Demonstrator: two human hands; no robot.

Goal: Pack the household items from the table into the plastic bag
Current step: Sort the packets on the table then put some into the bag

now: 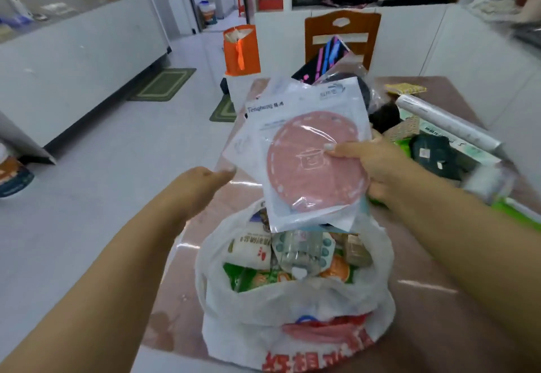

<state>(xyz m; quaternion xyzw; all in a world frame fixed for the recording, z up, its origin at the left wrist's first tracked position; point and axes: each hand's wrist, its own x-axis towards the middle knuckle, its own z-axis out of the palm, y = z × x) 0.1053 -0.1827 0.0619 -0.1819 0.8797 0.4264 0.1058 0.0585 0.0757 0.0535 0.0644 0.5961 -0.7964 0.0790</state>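
A white plastic bag (295, 314) with red print stands open on the pink table (439, 299), holding several packets and a clear bottle. Just above its far rim my right hand (371, 164) pinches a flat clear packet with a round pink mat (313, 164) inside, thumb on the front, tilted upright. My left hand (199, 188) hovers to the left of the packet with fingers stretched toward it, touching nothing that I can see.
More items lie on the table's far right: a foil-like roll (448, 121), a dark green pouch (433, 153), green boxes and a yellow packet (405, 88). A wooden chair (342, 36) stands behind the table. An orange bag (241, 50) sits at the left.
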